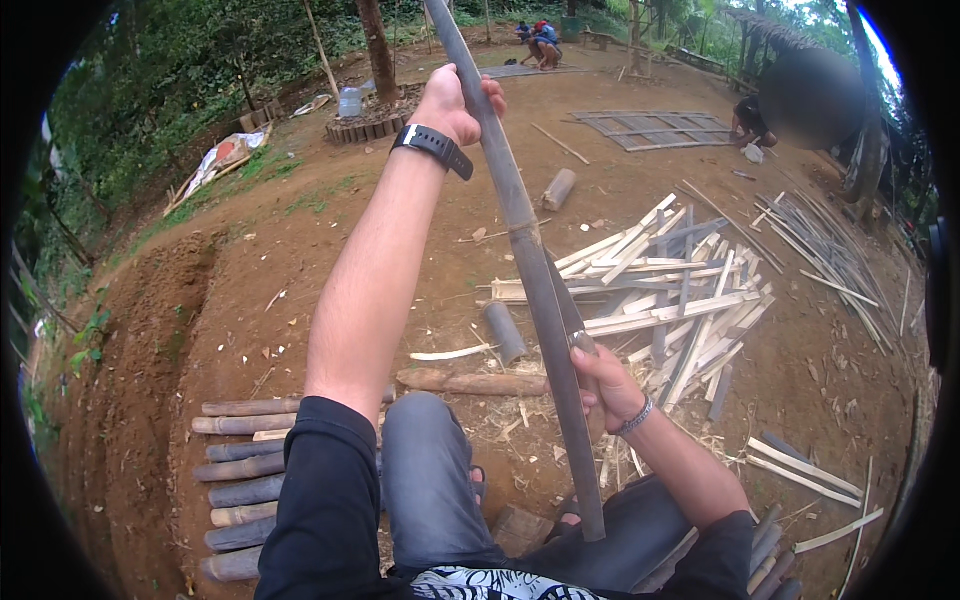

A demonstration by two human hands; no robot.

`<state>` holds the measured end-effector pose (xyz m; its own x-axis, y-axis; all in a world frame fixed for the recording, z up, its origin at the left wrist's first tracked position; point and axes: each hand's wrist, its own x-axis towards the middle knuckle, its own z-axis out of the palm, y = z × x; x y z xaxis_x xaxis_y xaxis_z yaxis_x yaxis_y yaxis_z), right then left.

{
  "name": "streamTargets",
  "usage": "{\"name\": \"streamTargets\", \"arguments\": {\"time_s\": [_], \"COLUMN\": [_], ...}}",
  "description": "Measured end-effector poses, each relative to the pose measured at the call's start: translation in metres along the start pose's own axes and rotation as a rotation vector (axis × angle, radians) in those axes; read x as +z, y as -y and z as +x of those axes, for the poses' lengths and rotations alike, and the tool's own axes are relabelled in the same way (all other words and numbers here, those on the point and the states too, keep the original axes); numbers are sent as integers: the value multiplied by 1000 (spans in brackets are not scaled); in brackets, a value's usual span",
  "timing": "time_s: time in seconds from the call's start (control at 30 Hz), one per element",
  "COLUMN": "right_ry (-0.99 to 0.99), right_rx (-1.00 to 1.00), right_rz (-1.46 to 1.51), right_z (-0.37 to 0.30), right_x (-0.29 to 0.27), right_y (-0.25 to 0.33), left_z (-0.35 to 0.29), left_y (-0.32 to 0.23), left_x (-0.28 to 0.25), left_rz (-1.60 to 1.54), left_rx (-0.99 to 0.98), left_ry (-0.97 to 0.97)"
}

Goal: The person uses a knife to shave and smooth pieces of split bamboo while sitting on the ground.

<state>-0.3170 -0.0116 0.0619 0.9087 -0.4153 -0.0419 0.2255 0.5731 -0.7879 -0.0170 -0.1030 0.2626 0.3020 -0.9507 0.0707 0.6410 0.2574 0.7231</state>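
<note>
A dark bamboo strip (521, 215) slants from twelve o'clock down to five; the left hand (447, 110) wraps its upper length. It lies at nine o'clock from the right hand (612, 388), clasping a knife (572, 315) (whether the blade touches, I can't tell). The shirt (500, 582) shows partial lettering.

Brown dirt ground (250, 335) carries heaped split strips (690, 309), a log (465, 382), rowed bamboo lengths (246, 492) and a slatted panel (652, 130).
</note>
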Motion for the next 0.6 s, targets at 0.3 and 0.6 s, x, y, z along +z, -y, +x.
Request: {"name": "streamTargets", "arguments": {"time_s": [0.3, 0.6], "right_ry": [10, -67], "right_rx": [8, -7], "right_rz": [-19, -61], "right_z": [-4, -8], "right_x": [-8, -7], "right_y": [-6, -8], "left_z": [-9, -15], "left_y": [4, 7], "left_x": [18, 28], "left_rz": [103, 89], "left_rx": [41, -3], "left_ry": [-16, -4]}}
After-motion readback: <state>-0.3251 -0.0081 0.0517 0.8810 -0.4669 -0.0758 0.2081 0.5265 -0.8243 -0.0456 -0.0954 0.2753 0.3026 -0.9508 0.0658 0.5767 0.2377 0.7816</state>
